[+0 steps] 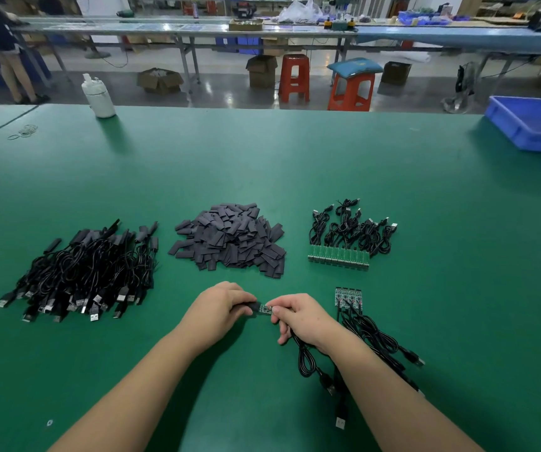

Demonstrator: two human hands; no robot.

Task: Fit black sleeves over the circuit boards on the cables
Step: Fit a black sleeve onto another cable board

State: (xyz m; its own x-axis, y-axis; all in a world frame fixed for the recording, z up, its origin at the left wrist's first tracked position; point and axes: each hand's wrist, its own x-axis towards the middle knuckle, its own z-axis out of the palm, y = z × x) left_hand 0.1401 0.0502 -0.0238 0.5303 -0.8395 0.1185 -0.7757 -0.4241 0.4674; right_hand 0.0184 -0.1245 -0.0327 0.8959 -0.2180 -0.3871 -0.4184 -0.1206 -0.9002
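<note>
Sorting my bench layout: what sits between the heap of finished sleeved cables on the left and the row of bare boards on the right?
In the head view, the pile of loose black sleeves lies between the sleeved cables and the row of bare boards.

sleeved cables [80, 269] left | sleeves [230, 239] centre | panel cables [347, 236] right | tray [533, 125] far right, likely overhanging table

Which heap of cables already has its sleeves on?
The big heap on the left: its cable ends are black-covered, while both groups on the right show bare green boards.
</note>
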